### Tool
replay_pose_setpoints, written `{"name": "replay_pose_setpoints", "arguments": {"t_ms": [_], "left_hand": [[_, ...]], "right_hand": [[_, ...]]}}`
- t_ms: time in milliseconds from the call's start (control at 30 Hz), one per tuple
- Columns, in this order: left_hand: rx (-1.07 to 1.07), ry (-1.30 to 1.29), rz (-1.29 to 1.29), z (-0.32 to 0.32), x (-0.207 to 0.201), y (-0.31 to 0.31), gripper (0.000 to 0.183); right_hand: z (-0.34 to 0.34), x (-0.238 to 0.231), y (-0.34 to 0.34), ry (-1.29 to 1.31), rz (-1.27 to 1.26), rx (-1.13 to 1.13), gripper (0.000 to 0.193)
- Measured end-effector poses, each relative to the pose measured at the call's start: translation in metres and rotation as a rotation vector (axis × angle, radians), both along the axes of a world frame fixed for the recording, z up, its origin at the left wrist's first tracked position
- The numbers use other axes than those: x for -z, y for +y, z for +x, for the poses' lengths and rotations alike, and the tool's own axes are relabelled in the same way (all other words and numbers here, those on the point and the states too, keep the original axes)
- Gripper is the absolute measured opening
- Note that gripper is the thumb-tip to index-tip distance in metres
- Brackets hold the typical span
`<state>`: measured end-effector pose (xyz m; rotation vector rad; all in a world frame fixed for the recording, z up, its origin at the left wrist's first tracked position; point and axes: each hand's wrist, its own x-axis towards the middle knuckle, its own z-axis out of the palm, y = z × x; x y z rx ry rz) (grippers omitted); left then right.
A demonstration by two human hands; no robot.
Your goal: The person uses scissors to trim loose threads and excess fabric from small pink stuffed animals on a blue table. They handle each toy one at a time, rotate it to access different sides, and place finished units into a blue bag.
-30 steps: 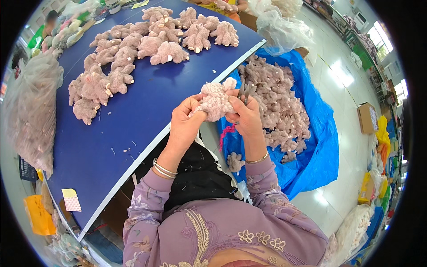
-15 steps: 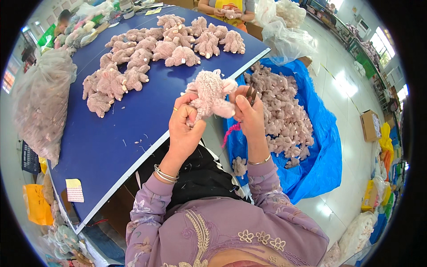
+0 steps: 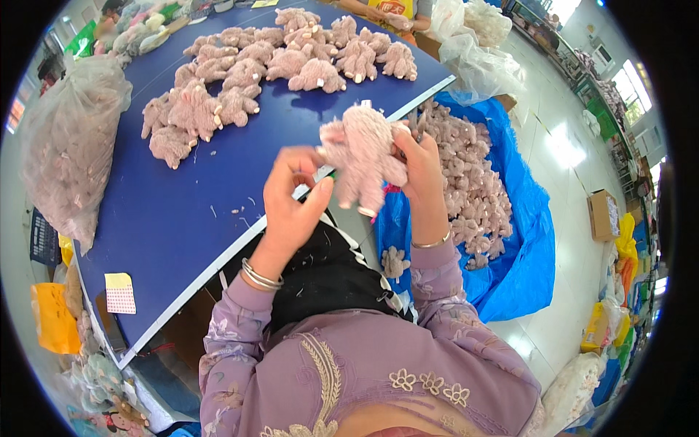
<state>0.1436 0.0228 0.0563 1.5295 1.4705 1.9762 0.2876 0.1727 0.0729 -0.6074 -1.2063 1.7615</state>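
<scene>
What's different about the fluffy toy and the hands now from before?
The pink plush toy has turned; two limbs now hang down. The left hand has loosened its grip, maybe letting go. The right hand still holds toy and snips. The toys on the blue table stayed put.

Blue table (image 3: 164,233) busy now: toys (image 3: 245,73) bunched across far half, thread scraps (image 3: 251,201) nearer, paper (image 3: 120,293) by near corner!

Down we look from the wearer's head, wide fisheye, close above bare left hand (image 3: 288,204) and bare right hand (image 3: 424,167)!
</scene>
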Motion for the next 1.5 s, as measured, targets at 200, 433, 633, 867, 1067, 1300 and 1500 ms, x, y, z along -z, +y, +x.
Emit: {"name": "replay_pose_setpoints", "arguments": {"t_ms": [200, 433, 633, 867, 1067, 1300, 1500], "left_hand": [[-0.089, 0.263, -0.307, 0.006, -0.012, -0.003, 0.069], [0.274, -0.664, -0.334, -0.009, 0.002, -0.010, 0.032], [0.152, -0.721, -0.222, -0.008, -0.001, -0.014, 0.025], [-0.042, -0.523, -0.302, -0.018, 0.002, -0.021, 0.022], [-0.134, -0.271, -0.167, -0.003, 0.023, 0.032, 0.029], [0.234, 0.413, -0.156, -0.048, -0.011, 0.063, 0.049], [-0.335, 0.102, -0.283, -0.214, -0.009, -0.006, 0.021]], "right_hand": [[-0.028, -0.018, -0.018, -0.027, -0.034, -0.188, 0.014], [-0.035, -0.025, -0.019, 0.169, 0.001, -0.168, 0.019], [-0.020, -0.029, -0.049, -0.223, 0.551, -0.043, 0.015], [-0.001, -0.052, -0.054, -0.155, 0.491, -0.229, 0.008], [0.055, -0.035, -0.020, 0.423, 0.404, -0.509, 0.030], [0.010, -0.032, -0.047, -0.074, 0.650, -0.684, 0.006], [-0.038, 0.035, 0.006, -0.445, 0.348, -0.273, 0.025]]}}
